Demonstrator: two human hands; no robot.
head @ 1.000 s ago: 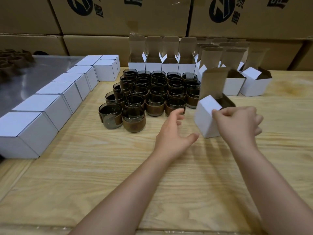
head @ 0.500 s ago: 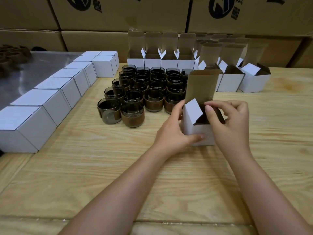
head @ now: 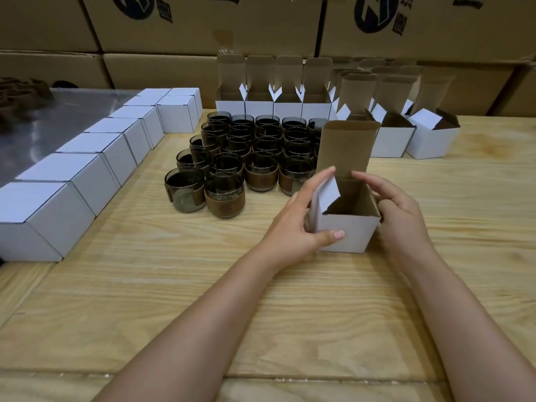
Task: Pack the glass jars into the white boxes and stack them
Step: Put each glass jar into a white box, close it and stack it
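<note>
An open white box (head: 348,232) with a brown inside stands on the wooden table (head: 174,285), its lid flap upright and nothing visible inside. My left hand (head: 301,219) grips its left side, thumb on the front face and fingers up at the left side flap. My right hand (head: 400,204) holds the right wall with curled fingers, the forefinger stretched over the opening. Several dark glass jars (head: 224,195) with brown sleeves stand clustered just left of and behind the box.
A row of closed white boxes (head: 95,175) runs along the left, partly on a metal sheet (head: 37,132). Several open white boxes (head: 272,105) line the back and back right. Large cardboard cartons (head: 203,24) form a wall behind the table.
The box came down from my right hand onto the table and nearer to me. My left hand took hold of its left side, and my right hand shifted to the right wall.
</note>
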